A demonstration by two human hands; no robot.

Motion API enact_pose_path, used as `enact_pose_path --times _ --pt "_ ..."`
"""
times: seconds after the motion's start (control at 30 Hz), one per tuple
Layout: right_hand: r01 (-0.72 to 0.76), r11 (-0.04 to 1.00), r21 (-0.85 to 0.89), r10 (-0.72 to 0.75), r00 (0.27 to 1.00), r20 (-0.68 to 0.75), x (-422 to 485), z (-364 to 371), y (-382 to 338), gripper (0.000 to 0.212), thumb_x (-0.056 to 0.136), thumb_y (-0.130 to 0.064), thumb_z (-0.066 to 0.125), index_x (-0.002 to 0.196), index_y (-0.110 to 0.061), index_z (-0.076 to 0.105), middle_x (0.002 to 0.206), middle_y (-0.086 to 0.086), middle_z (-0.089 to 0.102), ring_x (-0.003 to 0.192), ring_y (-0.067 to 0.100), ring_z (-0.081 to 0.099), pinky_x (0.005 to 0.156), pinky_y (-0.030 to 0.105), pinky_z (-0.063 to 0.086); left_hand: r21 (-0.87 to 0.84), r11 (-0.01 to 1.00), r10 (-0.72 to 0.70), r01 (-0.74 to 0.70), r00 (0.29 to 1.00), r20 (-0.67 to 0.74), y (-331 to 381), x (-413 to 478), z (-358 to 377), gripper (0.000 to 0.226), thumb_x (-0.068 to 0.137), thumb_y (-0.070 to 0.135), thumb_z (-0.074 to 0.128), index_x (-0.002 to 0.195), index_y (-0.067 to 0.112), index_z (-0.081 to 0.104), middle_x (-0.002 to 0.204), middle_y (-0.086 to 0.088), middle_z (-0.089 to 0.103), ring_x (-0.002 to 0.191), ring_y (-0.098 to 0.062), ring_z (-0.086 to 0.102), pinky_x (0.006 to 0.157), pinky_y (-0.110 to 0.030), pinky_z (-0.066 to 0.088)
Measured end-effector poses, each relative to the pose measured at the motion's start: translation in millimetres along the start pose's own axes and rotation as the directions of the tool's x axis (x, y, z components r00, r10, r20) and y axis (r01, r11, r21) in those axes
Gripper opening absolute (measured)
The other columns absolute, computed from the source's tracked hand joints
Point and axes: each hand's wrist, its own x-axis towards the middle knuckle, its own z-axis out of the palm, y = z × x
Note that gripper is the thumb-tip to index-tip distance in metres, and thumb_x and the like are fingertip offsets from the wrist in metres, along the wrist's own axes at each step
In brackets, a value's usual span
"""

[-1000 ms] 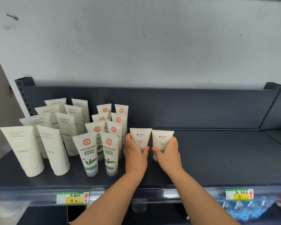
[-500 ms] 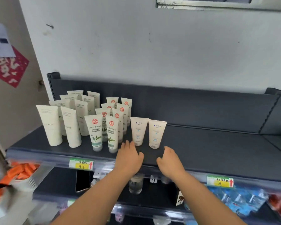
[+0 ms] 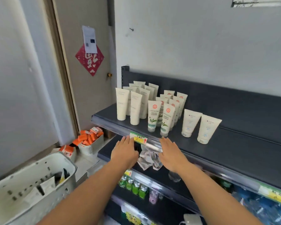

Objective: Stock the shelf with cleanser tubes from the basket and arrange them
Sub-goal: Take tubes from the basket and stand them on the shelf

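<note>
Upright white plastic cleanser tubes point(image 3: 153, 116) stand mid-frame on the dark grey metal shelf point(image 3: 234, 143). They show red round emblems and green leaf prints; the lettering is unreadable. Left hand point(image 3: 123, 153) and right hand point(image 3: 172, 153): palms down, fingers extended, grasping nothing, near the shelf's front edge. White perforated plastic basket point(image 3: 16, 185): lower left.

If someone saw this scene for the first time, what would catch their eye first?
Cleanser tubes stand clustered at the left end of the shelf, two blue-marked tubes apart to their right. The left hand and right hand hover open at its edge; a white basket sits lower left.
</note>
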Motion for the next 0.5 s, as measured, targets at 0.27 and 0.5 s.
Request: enact_pose_path --times 0.27,0.5 --pt "0.213 0.977 0.003 -0.213 0.977 -0.022 37.1 19.4 -132.7 0.054 0.095 -0.018 0.044 0.146 -0.008 0.029 0.147 0.009 0.037 0.135 0.027 0.037 0.110 0.037 0.031 -0.010 0.983 -0.185 0.185 0.981 -0.055 -125.0 -44.6 -37.0 0.066 0.097 0.032 0.036 0.155 0.016 0.009 0.163 -0.002 0.004 0.150 -0.020 0.005 0.120 -0.037 0.008" --pt "0.326 0.945 0.030 -0.327 0.944 0.037 83.9 58.8 -260.6 0.060 0.097 -0.017 0.040 0.151 -0.003 0.019 0.155 0.015 0.027 0.142 0.030 0.027 0.116 0.039 0.024 0.007 0.948 -0.317 0.318 0.947 -0.041 -270.9 -82.4 -46.9 0.070 0.092 0.028 0.039 0.154 0.013 0.011 0.163 -0.004 0.007 0.150 -0.021 0.004 0.122 -0.039 0.009"
